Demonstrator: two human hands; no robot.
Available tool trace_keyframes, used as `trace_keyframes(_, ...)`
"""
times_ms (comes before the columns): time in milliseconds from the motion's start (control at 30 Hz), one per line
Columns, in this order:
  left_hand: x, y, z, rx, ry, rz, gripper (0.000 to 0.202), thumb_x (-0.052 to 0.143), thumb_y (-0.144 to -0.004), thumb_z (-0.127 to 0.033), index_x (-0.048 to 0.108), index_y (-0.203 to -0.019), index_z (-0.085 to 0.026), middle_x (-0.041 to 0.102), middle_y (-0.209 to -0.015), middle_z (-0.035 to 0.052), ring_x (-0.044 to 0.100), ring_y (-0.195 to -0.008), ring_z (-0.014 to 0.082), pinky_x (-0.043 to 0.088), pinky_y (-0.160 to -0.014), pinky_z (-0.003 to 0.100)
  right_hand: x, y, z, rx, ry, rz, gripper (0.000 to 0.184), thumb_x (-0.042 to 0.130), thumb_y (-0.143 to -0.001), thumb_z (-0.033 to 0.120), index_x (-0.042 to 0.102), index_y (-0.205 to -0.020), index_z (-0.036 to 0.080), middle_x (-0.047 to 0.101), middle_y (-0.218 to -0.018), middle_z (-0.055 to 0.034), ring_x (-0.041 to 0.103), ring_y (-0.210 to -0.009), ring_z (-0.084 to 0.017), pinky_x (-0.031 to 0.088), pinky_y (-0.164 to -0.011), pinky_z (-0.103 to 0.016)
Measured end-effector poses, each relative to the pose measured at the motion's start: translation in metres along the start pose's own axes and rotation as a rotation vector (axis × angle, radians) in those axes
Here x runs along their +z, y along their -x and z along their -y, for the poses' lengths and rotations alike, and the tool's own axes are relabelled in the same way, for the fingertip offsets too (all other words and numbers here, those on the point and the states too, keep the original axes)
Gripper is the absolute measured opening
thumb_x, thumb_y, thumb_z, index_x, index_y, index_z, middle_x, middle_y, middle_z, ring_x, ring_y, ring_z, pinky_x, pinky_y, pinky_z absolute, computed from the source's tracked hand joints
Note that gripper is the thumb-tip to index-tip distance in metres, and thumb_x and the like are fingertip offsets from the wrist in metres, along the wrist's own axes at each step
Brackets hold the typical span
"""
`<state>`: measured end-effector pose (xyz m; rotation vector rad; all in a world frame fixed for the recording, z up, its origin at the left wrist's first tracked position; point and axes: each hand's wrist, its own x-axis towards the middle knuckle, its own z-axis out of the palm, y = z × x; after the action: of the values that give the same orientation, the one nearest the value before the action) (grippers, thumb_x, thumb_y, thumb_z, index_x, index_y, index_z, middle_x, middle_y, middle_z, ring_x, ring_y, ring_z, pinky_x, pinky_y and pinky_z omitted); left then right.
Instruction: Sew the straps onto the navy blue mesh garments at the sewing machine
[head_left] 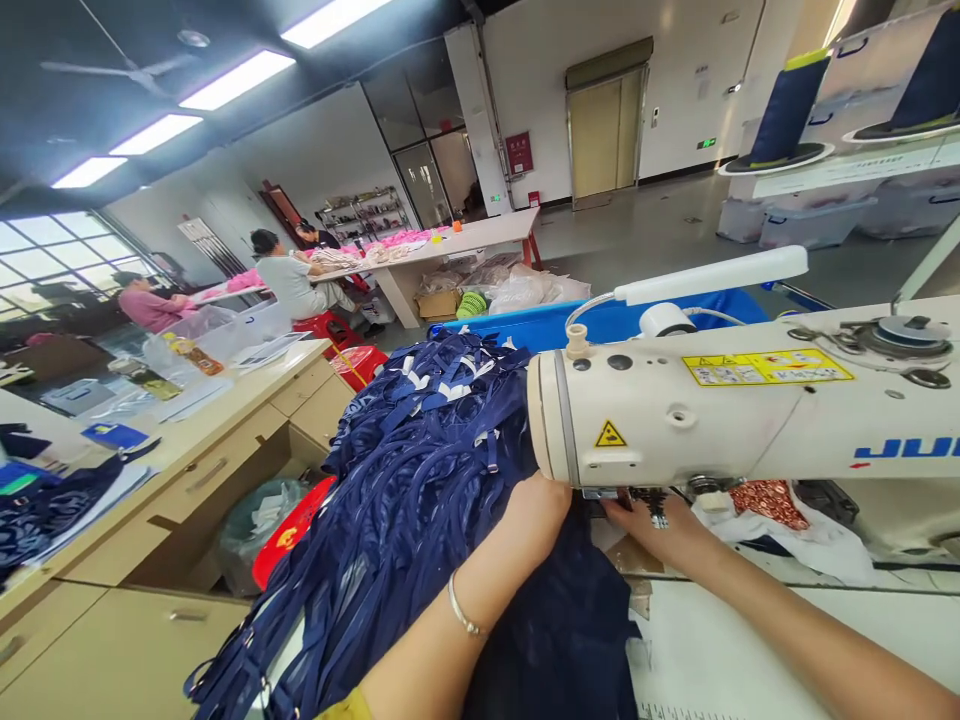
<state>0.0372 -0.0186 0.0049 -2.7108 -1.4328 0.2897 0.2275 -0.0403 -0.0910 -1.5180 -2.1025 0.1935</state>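
Observation:
My left hand [536, 510] rests on navy blue fabric [555, 620] just left of the needle area, under the head of a cream sewing machine [720, 415]; its fingers are hidden behind the machine head. My right hand [660, 530] lies on the machine bed beneath the needle, fingers pressed down by the presser foot, on the edge of the dark cloth. A big pile of navy straps [420, 460] with white tags hangs off the table to the left. A thin bracelet [463, 612] circles my left wrist.
A wooden desk with drawers [225, 440] stands left, with a red stool [292, 530] and a bagged bin under it. Blue thread cones [784, 115] stand at upper right. People sit at a long table [450, 250] further back. White cloth [810, 540] lies behind the needle.

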Motion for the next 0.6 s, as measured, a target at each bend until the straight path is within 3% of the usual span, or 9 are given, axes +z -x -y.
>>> trace_keyframes(167,-0.005,0.013,0.000,-0.056,-0.006,-0.004,0.024,0.047,-0.094,-0.007,0.060,-0.114,-0.012,0.067,-0.097,0.0128,0.069,-0.086,0.0197,0.059,-0.073,0.027,-0.002,0.009,-0.001,-0.127,0.117,0.132,0.045,0.041,-0.089,0.015,0.071,-0.117,0.034,0.072,-0.114,-0.0034,0.067,-0.102,-0.026,0.053,-0.092,-0.042)
trace_keyframes(300,-0.012,0.029,0.004,-0.016,-0.045,0.002,0.023,0.045,-0.096,-0.009,0.060,-0.113,-0.014,0.065,-0.107,0.0139,0.066,-0.095,0.0220,0.057,-0.081,0.032,-0.002,0.018,0.012,-0.047,0.170,0.118,0.052,0.032,-0.094,0.015,0.066,-0.125,0.038,0.069,-0.121,-0.0051,0.069,-0.092,-0.027,0.057,-0.076,-0.044)
trace_keyframes(367,-0.015,0.032,0.007,0.024,-0.046,-0.028,0.025,0.042,-0.097,-0.009,0.060,-0.114,-0.015,0.063,-0.114,0.0141,0.062,-0.105,0.0239,0.054,-0.089,0.037,-0.003,0.018,0.017,-0.038,0.147,0.120,0.048,0.033,-0.097,0.019,0.066,-0.126,0.038,0.069,-0.120,-0.0073,0.070,-0.085,-0.027,0.057,-0.073,-0.044)
trace_keyframes(467,-0.016,0.033,0.010,0.044,0.005,-0.097,0.033,0.038,-0.099,-0.011,0.056,-0.126,-0.019,0.059,-0.129,0.0121,0.053,-0.122,0.0261,0.044,-0.105,0.047,-0.007,0.017,0.019,-0.106,0.063,0.108,0.042,0.036,-0.100,0.023,0.065,-0.127,0.038,0.069,-0.121,-0.0047,0.069,-0.096,-0.024,0.057,-0.081,-0.040)
trace_keyframes(600,-0.006,0.037,0.018,0.073,0.105,-0.072,0.037,0.036,-0.103,-0.022,0.051,-0.136,-0.022,0.055,-0.140,0.0103,0.043,-0.136,0.0277,0.027,-0.114,0.063,-0.013,0.018,0.021,-0.197,0.091,0.082,0.050,0.030,-0.099,0.013,0.064,-0.126,0.039,0.066,-0.129,-0.0005,0.066,-0.108,-0.023,0.057,-0.083,-0.040)
